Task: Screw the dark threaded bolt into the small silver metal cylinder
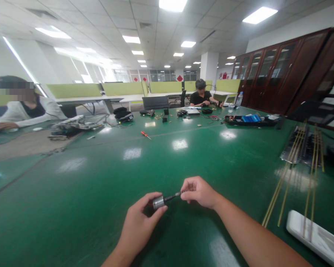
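Between thumb and fingers, my left hand point(140, 218) grips a short silver cylinder point(159, 202), which looks like a small motor. A thin dark stem point(171, 197) runs from its end up to the right. The far tip of that stem is pinched by my right hand point(197, 193), whose fingertips partly hide it. Both hands are close together above the green table point(100, 211), near its front. What the stem is made of, and how it joins the cylinder, I cannot make out.
Thin yellow rods point(284, 181) and a white case point(317, 237) lie to the right. A red screwdriver point(145, 134) lies farther off. Electronic parts point(72, 126) sit at left, and a tray with blue pieces point(250, 119) at the back. Two people sit across the table.
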The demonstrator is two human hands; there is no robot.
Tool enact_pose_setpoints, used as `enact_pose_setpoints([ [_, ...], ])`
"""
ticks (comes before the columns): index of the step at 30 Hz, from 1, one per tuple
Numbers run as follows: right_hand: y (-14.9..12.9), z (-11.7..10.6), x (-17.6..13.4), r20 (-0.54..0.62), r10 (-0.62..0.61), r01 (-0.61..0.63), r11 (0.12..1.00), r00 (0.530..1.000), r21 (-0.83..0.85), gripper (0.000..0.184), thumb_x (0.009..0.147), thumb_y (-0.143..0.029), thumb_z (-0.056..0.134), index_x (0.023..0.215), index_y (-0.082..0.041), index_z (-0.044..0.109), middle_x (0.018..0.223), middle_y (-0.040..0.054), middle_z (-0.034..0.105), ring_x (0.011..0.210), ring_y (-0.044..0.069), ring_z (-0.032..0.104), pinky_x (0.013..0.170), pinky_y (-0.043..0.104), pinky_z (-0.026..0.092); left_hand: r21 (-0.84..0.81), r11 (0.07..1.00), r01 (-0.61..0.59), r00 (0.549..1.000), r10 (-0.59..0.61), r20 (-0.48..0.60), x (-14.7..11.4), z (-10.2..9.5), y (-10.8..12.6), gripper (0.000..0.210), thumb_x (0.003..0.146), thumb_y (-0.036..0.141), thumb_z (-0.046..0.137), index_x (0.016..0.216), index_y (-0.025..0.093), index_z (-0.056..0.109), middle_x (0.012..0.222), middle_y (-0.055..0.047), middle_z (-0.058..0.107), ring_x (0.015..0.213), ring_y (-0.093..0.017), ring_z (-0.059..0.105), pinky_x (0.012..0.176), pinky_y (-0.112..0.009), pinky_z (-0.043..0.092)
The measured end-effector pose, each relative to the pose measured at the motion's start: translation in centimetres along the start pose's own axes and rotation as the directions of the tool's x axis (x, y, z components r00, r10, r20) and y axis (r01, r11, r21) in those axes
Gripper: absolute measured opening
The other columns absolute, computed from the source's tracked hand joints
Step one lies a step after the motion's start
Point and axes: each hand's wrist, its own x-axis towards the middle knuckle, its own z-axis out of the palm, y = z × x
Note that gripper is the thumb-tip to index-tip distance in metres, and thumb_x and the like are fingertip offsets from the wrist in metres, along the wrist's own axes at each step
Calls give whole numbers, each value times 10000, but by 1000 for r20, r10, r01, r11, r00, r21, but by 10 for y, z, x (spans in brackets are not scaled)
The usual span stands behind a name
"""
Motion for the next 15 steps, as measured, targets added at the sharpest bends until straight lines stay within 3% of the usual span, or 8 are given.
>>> enact_pose_setpoints([
  [6, -1, -5, 1, -64, -24, 28, 998, 998, 48, 188, 618, -224, 792, 688, -142, 638, 619, 11, 672, 468, 110, 552, 481, 231, 398, -11, 1000, 20, 996, -21, -81, 2, -3, -8, 373, 766, 522, 710, 1013, 246, 667, 977, -23, 699, 907, -247, 643, 858, -373, 480],
  [9, 0, -7, 2, -84, -44, 52, 994, 995, 95, 180, 632, -239, 784, 689, -140, 645, 617, 25, 682, 463, 113, 550, 485, 236, 397, -225, 968, 110, 985, -136, -103, 7, -2, -12, 479, 730, 549, 742, 1054, 210, 648, 993, -46, 705, 925, -241, 654, 875, -348, 492],
  [12, 3, -9, 3, -103, -49, 65, 985, 993, 161, 176, 639, -238, 780, 697, -141, 646, 609, 27, 682, 457, 109, 543, 493, 235, 391, -470, 861, 195, 952, -282, -122, 12, -1, -14, 653, 688, 554, 786, 1202, 194, 609, 1071, -61, 706, 1006, -227, 649, 893, -293, 502],
  [15, 3, -11, 4, -122, -31, 61, 967, 992, 248, 168, 650, -238, 771, 699, -146, 639, 611, 28, 681, 469, 108, 542, 496, 231, 385, -573, 788, 226, 919, -367, -143, 16, -5, -13, 727, 636, 540, 838, 1227, 176, 622, 1092, -67, 707, 1027, -212, 642, 869, -237, 508],
])
